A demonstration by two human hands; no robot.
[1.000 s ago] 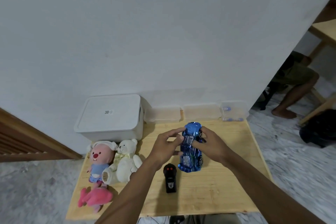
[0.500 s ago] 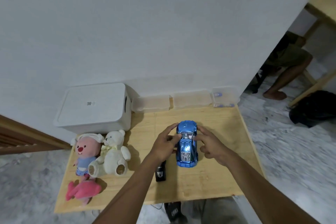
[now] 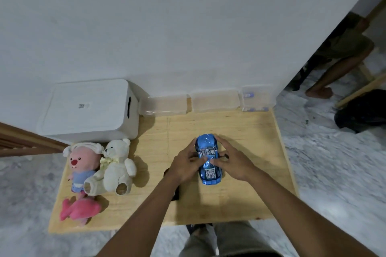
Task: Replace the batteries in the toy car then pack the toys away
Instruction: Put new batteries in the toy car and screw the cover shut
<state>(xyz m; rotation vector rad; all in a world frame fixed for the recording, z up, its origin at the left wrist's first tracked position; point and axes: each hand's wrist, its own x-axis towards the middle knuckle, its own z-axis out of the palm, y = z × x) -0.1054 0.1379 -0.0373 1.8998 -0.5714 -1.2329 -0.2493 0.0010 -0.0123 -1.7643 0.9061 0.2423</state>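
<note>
Lowered flat onto the surface [image 3: 240, 131], the toy car [image 3: 206, 144] is clamped in the grips of the left hand [image 3: 184, 166] and the right hand [image 3: 235, 162]; the remote [image 3: 175, 195] is mostly hidden.

Both hands, left [image 3: 184, 164] & right [image 3: 231, 161], grip blue toy car [image 3: 207, 159] on table [image 3: 250, 131]. Plush toys [image 3: 100, 165] lie at left. White box [image 3: 87, 110] far left.

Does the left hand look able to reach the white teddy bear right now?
Probably yes: only bare table separates the left hand from the white teddy bear, though it must first release the blue toy car.
</note>
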